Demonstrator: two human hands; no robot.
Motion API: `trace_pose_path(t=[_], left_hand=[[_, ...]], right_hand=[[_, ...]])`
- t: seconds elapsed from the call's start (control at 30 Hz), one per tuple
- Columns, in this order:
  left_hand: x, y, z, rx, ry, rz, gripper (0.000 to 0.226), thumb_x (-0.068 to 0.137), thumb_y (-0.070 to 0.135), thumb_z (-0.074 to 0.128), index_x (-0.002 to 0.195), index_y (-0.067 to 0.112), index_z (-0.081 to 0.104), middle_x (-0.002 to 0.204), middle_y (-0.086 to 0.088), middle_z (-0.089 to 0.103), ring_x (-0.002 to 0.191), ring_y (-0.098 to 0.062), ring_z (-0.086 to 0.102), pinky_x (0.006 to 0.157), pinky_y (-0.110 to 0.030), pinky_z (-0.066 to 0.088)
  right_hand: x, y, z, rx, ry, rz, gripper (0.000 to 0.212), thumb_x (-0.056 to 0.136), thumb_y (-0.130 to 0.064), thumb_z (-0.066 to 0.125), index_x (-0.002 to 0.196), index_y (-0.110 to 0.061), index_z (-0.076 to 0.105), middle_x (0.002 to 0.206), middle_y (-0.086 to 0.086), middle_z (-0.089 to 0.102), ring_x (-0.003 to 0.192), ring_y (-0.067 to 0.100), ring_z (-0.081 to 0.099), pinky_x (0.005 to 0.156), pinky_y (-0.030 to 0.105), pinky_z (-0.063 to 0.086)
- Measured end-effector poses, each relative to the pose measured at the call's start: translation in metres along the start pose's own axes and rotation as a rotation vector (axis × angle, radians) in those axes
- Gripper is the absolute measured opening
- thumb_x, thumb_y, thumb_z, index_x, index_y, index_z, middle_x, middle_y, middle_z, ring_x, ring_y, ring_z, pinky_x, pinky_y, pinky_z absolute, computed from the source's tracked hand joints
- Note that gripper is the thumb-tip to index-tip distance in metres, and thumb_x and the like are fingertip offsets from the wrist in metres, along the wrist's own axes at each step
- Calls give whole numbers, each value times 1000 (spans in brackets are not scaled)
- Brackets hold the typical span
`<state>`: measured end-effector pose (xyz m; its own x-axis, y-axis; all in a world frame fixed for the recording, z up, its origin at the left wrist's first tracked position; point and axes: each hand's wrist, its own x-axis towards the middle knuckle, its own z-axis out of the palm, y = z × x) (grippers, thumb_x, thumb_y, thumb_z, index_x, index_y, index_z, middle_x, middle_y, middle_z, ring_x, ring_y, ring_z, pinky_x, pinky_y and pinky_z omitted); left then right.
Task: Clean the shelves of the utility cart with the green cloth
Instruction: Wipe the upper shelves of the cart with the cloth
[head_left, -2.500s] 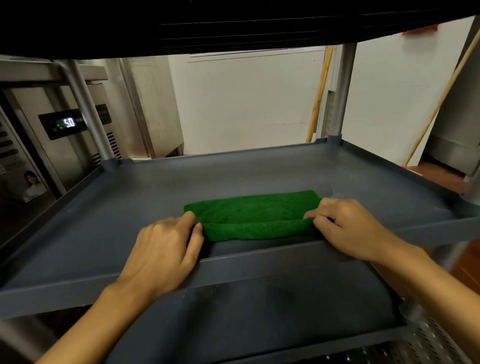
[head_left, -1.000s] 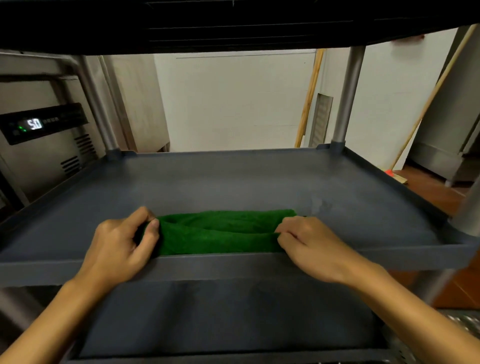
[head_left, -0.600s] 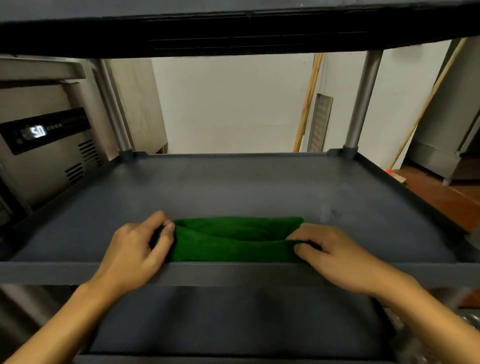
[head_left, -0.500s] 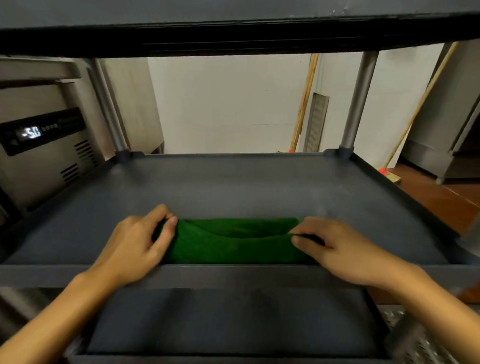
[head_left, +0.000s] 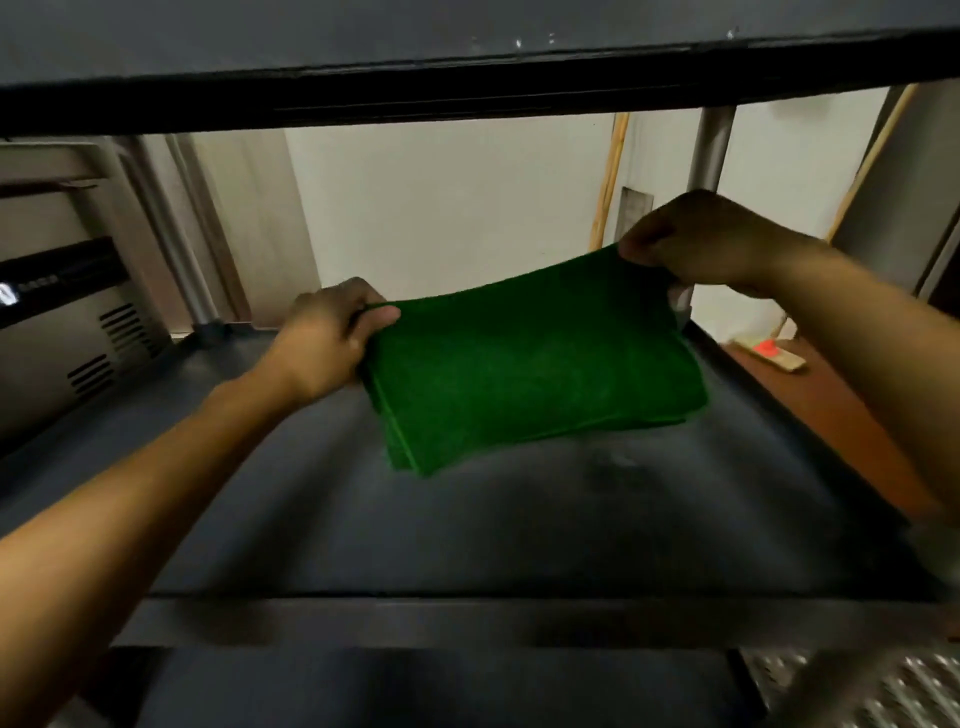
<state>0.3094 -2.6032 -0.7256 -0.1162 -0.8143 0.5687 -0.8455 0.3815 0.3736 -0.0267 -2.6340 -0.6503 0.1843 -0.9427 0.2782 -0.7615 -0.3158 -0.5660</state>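
- While both hands work under the upper shelf (head_left: 467, 57) that spans the top of the frame, the green cloth (head_left: 530, 364) hangs lifted at the middle of the frame, above the middle shelf (head_left: 467, 535) of the utility cart.
- At centre left, the left hand (head_left: 327, 343) is closed in a pinch on the cloth's upper left corner, thumb on the near face.
- At upper right, the right hand (head_left: 711, 244) is curled shut on the upper right corner and held higher, so the top edge slopes up to the right.
- Holding both top corners lets the folded layers hang flat; this looks like a move to open or refold the cloth for a fresh wiping face.
- Whether the lower edge touches the shelf or hangs just above it cannot be told.
- Faint pale smears show on the shelf below the cloth, which suggests wiping here is unfinished.
- Part of the lower shelf (head_left: 415, 691) shows at the bottom of the frame.
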Motion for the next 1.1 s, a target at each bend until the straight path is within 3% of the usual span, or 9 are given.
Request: trace_pose_path(t=[0.07,0.13,0.2,0.33,0.5,0.57,0.7,0.97,1.1], left_hand=[[33,9,18,-76,14,-130,20,100,27,57,97,9,65,90,-3,63,64,-8,58,53,-10,45],[67,18,36,-116,57,-209,22,99,23,60,101,4,69,95,-7,67,71,-14,63,59,-9,47],[101,30,51,-157,130,-247,23,97,25,63,101,4,72,102,-11,72,90,-24,68,81,-26,53],[146,52,87,-170,212,-250,20,97,20,60,106,4,70,109,-12,71,99,-21,62,70,-12,34],[101,21,173,28,-279,-173,18,95,8,57,83,21,59,100,-9,70,93,-24,65,79,-29,48],[78,9,198,75,-419,-172,17,97,9,54,87,22,51,110,-12,69,101,-28,65,90,-41,52],[65,6,206,51,-420,-169,5,102,10,48,100,15,48,135,-9,61,122,-27,57,98,-36,46],[57,11,200,98,-462,-158,8,103,20,45,101,13,49,115,-15,65,100,-33,61,92,-51,50],[47,13,195,69,-479,-160,6,103,19,45,100,16,50,123,-13,63,109,-31,60,98,-48,49]], right_hand=[[26,12,-6,71,22,78,12,94,-9,62,103,-5,69,103,10,66,69,15,65,64,23,56],[50,24,-7,95,114,119,19,93,-2,59,110,0,69,108,15,66,82,23,66,77,29,55],[73,39,-6,109,331,153,24,94,-3,56,114,1,68,117,19,67,106,31,64,95,35,52],[89,70,11,164,641,215,29,96,-8,52,120,-3,67,122,18,66,118,32,60,100,26,42],[51,154,80,-66,202,322,22,95,-10,58,111,-8,73,117,15,69,108,31,63,97,33,46],[37,179,99,-107,127,339,21,96,-15,58,111,-17,73,118,7,70,105,25,63,96,35,47],[38,184,99,-261,143,300,25,98,-18,53,115,-28,70,116,-3,71,101,21,64,91,38,52],[21,176,88,-355,79,322,29,100,-16,51,124,-23,65,123,0,67,107,23,62,89,35,51],[0,173,88,-437,79,328,27,100,-17,49,119,-26,65,116,4,68,103,25,62,89,37,50]])
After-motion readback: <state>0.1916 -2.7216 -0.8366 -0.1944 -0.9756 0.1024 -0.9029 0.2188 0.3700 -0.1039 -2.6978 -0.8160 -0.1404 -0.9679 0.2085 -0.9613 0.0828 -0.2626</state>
